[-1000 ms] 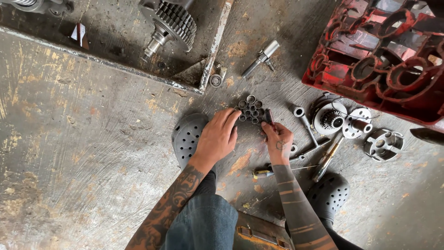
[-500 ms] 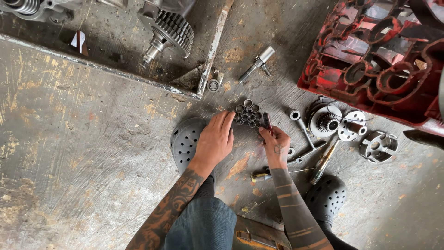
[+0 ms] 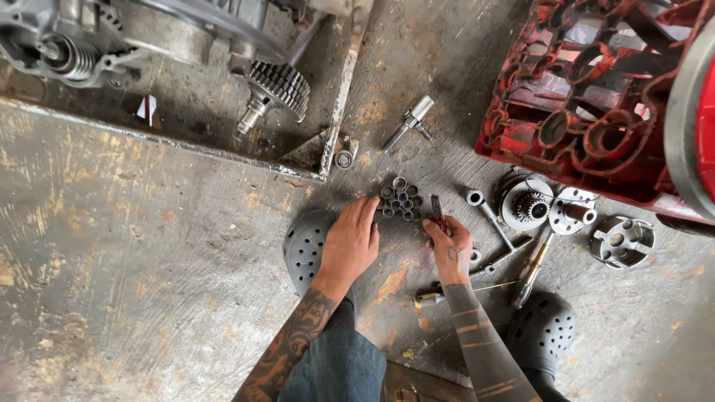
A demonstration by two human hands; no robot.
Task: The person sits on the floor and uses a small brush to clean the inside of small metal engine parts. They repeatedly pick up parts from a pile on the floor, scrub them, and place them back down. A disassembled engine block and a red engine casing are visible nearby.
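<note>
A cluster of several small grey metal rollers (image 3: pixel 401 199) stands on end on the stained concrete floor. My left hand (image 3: pixel 351 243) lies flat with its fingers apart, fingertips against the cluster's left side. My right hand (image 3: pixel 449 243) is to the right of the cluster and pinches a short dark reddish rod (image 3: pixel 436 210) between thumb and fingers, its tip close to the rollers. Both forearms are tattooed and reach up from the bottom of the view.
A geared shaft (image 3: pixel 271 96) and engine casing lie in a metal tray (image 3: pixel 337 112) at top left. A red engine casing (image 3: pixel 596 97) fills the top right. Gears, discs (image 3: pixel 623 241), pins (image 3: pixel 407 125) and a screwdriver (image 3: pixel 530 272) lie right of my hands. My dark perforated clogs (image 3: pixel 305 244) flank them.
The view shifted, showing more of the engine casing at top left. My hands stay at the roller cluster, the left fingertips still against it and the right still holding the rod.
</note>
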